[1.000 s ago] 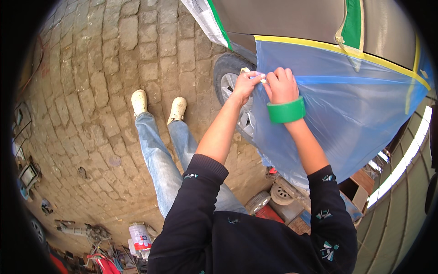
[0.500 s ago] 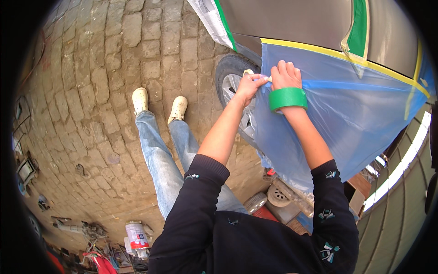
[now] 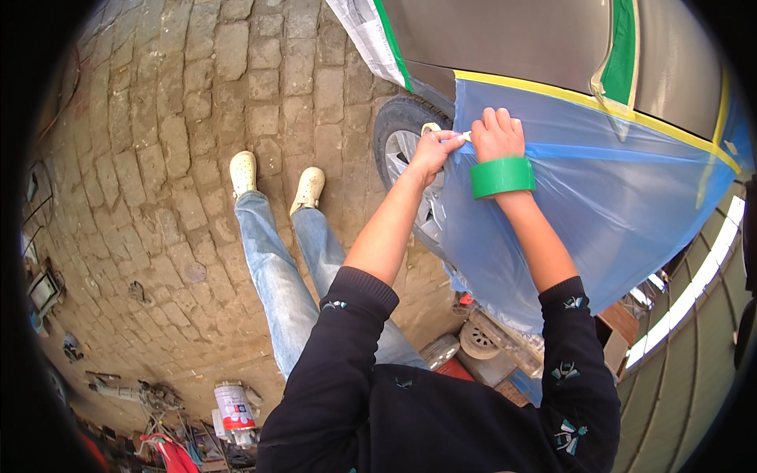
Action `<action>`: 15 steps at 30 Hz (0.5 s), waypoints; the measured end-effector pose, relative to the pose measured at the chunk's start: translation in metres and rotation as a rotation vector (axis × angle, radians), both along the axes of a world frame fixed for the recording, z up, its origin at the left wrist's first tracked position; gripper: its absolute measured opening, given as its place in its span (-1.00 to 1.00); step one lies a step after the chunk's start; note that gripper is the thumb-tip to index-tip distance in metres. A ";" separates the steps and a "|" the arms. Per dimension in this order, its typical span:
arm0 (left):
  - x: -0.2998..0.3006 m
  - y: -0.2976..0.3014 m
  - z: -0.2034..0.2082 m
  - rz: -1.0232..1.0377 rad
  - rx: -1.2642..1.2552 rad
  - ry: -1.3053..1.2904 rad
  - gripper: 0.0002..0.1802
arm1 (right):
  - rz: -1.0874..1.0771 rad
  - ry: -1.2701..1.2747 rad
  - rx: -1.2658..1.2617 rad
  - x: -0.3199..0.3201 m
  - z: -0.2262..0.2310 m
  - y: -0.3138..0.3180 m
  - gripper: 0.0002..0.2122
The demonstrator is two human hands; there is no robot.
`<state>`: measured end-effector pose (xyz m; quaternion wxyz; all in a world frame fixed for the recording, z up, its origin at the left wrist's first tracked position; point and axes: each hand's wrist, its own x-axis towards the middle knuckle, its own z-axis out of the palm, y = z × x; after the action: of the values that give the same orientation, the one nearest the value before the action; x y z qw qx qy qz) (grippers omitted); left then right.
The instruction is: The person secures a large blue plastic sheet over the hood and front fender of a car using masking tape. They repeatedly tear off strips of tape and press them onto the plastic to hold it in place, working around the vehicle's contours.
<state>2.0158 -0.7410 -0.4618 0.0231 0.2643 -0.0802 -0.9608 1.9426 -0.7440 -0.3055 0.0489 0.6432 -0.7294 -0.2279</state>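
Observation:
My left hand [image 3: 432,154] is closed by the front edge of a blue plastic sheet [image 3: 568,213], a pale masking tape roll [image 3: 429,128] at its fingers. Its thumb and finger pinch together, with a small whitish strip [image 3: 466,136] between them and my right hand [image 3: 498,135]. That hand is curled shut against the sheet; what its fingers hold is hidden. Around my right wrist sits a wide green tape roll [image 3: 503,177]. Yellow tape [image 3: 568,93] fixes the sheet's upper edge to a grey car body [image 3: 505,35], and the sheet hangs beside the wheel [image 3: 398,146].
Stone paving [image 3: 173,158] spreads out to the left, under my pale clogs [image 3: 244,172]. A paint can [image 3: 234,406] stands at the lower left near piled tools and parts. Wheel covers [image 3: 479,339] and boxes lie below the sheet. Green tape [image 3: 619,55] runs down the car panel.
Both hands have shifted very slightly right and down along the sheet, still close together. A little more of the whitish strip shows between them. The green roll has slid or tilted slightly with my wrist.

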 end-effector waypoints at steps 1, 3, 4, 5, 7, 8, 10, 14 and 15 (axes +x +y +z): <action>0.000 0.000 0.001 -0.002 -0.002 0.004 -0.80 | -0.004 0.005 -0.010 -0.001 -0.002 0.001 -0.92; 0.001 -0.001 0.002 -0.005 -0.007 0.009 -0.80 | -0.011 0.012 -0.029 -0.002 -0.004 0.003 -0.93; 0.001 -0.001 0.002 -0.005 -0.009 0.010 -0.80 | -0.015 0.016 -0.029 -0.002 -0.005 0.002 -0.92; 0.002 -0.002 0.002 -0.006 -0.012 0.011 -0.80 | -0.020 0.020 -0.029 -0.002 -0.005 0.002 -0.92; 0.003 -0.002 0.002 -0.005 -0.016 0.009 -0.79 | -0.030 0.013 -0.026 0.000 -0.004 0.000 -0.89; 0.003 -0.002 0.002 -0.005 -0.018 0.008 -0.78 | -0.035 0.002 -0.023 0.001 -0.003 -0.002 -0.86; 0.004 -0.001 -0.002 0.006 -0.019 0.010 -0.77 | -0.065 -0.025 0.006 0.004 0.000 -0.006 -0.77; 0.005 -0.002 0.001 -0.014 -0.022 0.002 -0.75 | -0.126 -0.028 0.071 0.005 0.001 -0.004 -0.61; 0.005 -0.002 0.000 -0.012 -0.028 0.005 -0.75 | -0.127 -0.019 0.076 0.005 0.001 -0.004 -0.60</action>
<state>2.0208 -0.7430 -0.4614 0.0209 0.2612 -0.0951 -0.9604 1.9477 -0.7483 -0.3048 0.0029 0.5991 -0.7601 -0.2517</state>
